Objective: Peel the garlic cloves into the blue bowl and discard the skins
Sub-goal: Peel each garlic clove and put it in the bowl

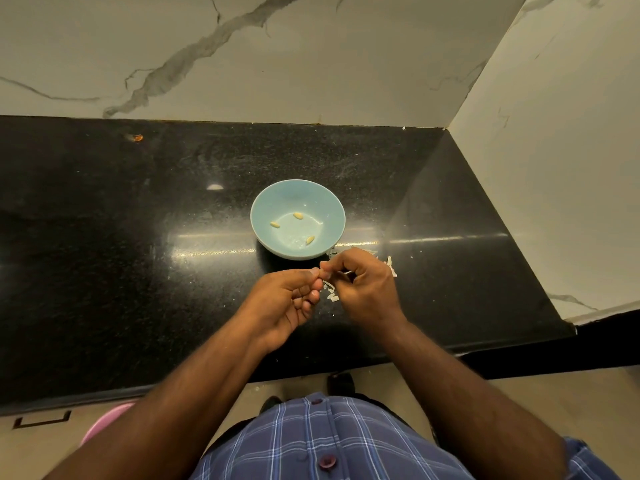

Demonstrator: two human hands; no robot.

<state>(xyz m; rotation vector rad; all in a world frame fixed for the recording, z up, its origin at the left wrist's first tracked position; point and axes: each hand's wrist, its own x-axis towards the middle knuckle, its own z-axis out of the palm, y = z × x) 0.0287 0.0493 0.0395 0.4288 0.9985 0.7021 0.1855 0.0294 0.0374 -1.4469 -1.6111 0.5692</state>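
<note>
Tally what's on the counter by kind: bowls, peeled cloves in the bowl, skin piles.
Blue bowl: 1
Peeled cloves in the bowl: 3
Pile of skins beside the bowl, under the hands: 1, scraps too small to count
Total: 5

Dim warm light, glare streak on countertop (104, 271)

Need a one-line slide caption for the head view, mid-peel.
Both hands work a garlic clove beside the blue bowl holding three peeled cloves, skins scattered on the black counter.
</note>
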